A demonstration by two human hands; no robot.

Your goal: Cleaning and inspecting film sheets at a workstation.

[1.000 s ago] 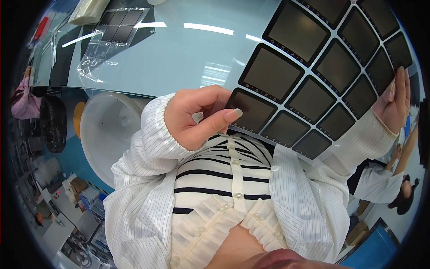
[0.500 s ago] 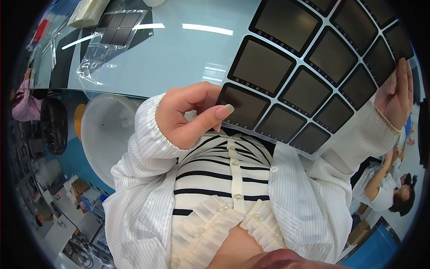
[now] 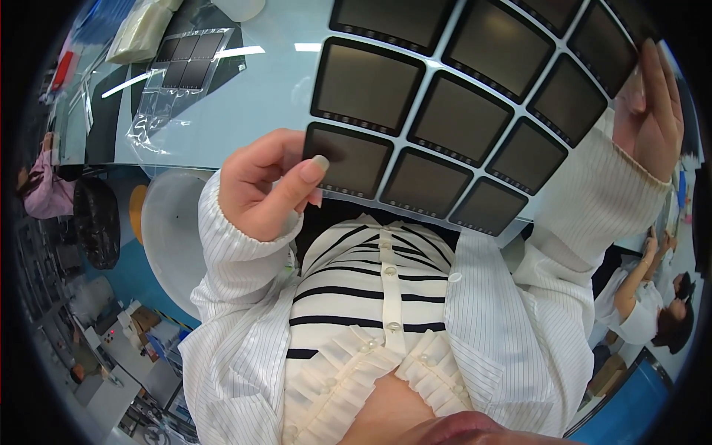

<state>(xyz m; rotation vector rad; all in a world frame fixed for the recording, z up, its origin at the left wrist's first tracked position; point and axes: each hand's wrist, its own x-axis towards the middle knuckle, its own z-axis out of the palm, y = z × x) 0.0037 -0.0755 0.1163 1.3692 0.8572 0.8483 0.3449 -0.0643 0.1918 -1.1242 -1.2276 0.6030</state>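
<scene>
Between my hands a large clear sheet of dark rectangular film panels [image 3: 461, 113] is held up, tilted, above the table's near edge. The panels sit in rows, each dark with a black border and small marks along one side. My left hand [image 3: 271, 185] pinches the sheet's lower left corner, thumb on the front face and the other fingers mostly behind. At the far right edge, my right hand [image 3: 656, 111] has its fingers stretched out straight against the sheet's side. Part of that hand is hidden behind the sheet, and the sheet's upper end runs out of view.
On the glass-topped table [image 3: 274, 96], a smaller film sheet [image 3: 191, 59] lies in clear plastic near a pale wrapped stack [image 3: 141, 33]. A white bin [image 3: 174, 230] stands below the table edge. Another person [image 3: 645, 297] works at the right; a black bag [image 3: 96, 222] hangs at left.
The panel sheet has moved left and turned more face-on, and my left hand has gone left and slightly up with it. My right hand has risen slightly along the edge.
</scene>
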